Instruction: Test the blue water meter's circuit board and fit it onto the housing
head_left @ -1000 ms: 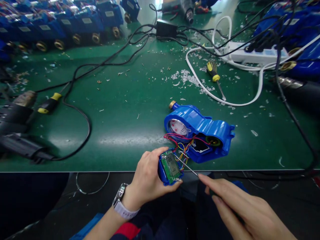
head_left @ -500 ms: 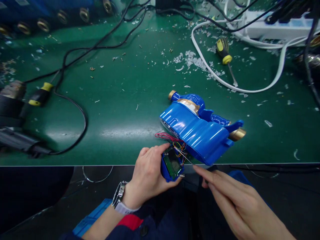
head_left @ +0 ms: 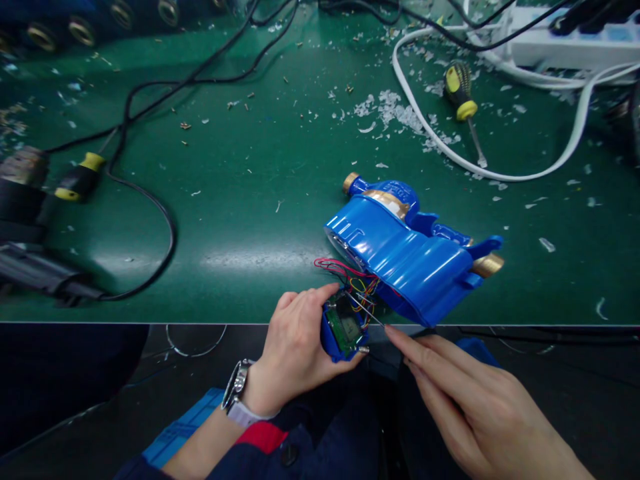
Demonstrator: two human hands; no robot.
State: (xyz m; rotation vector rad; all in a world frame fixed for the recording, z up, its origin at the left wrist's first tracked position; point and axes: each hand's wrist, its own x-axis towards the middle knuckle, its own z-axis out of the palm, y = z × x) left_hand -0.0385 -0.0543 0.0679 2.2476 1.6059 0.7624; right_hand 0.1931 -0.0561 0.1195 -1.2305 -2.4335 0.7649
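Observation:
My left hand [head_left: 293,347] grips a small blue display module [head_left: 344,328] with a green LCD board, just off the near edge of the table. Coloured wires [head_left: 357,283] run from the module to a blue water meter [head_left: 410,253] that lies tilted on the green table [head_left: 250,220], its brass ends showing. My right hand [head_left: 470,407] holds a thin metal tool [head_left: 367,312] whose tip rests at the wires beside the module.
A yellow-handled screwdriver [head_left: 463,100] and a looped white cable [head_left: 500,170] lie at the back right, by a power strip [head_left: 575,43]. Black cables [head_left: 150,193], another yellow-and-black tool [head_left: 77,181] and dark heat guns [head_left: 30,247] lie at the left. White plastic shavings [head_left: 395,113] litter the mat.
The water meter has rolled over: its dial and open compartment faced up a second ago, and now its closed blue back faces up. Both hands stayed at the module.

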